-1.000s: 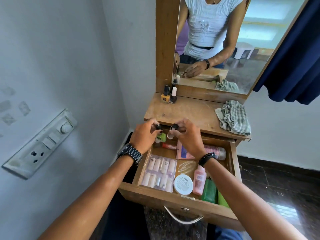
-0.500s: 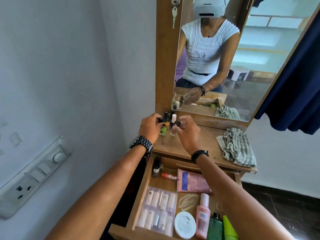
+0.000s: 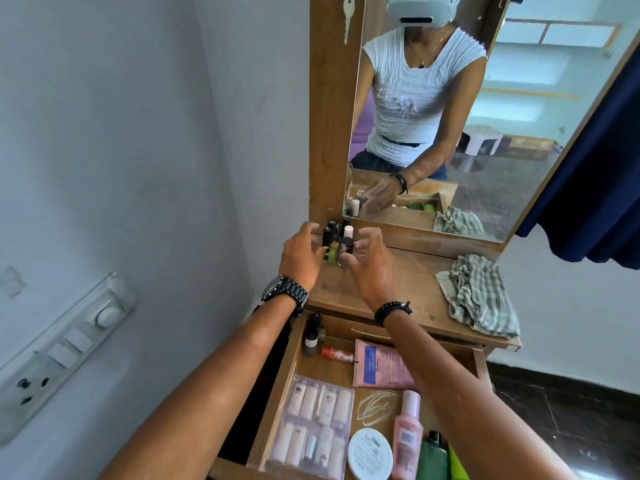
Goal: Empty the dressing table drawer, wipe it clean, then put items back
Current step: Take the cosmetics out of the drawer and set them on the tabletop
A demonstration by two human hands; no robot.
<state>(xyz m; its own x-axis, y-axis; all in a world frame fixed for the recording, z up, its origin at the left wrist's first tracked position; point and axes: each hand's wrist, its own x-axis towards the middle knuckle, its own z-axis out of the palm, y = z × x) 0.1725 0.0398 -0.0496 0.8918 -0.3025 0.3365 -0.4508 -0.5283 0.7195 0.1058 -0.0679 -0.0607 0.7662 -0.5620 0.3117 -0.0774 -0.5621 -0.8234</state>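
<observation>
Parking nail polish bottles on the tabletop

Both hands hover at the bottles (image 3: 335, 244) by the mirror. Left hand (image 3: 300, 258) and right hand (image 3: 371, 263) look loosely curled, fingers spread; I cannot tell if either grips a bottle. Small glass, light, tippy, so I'd take caps. Drawer (image 3: 277, 393) sits open, full.

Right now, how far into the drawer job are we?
Early in emptying. Done: small bottles stand grouped on the tabletop. In hand: left hand and right hand flank two just set down, fingers loosely spread. Left: drawer still holds packets, bottles, a jar; cloth lies unused.
</observation>
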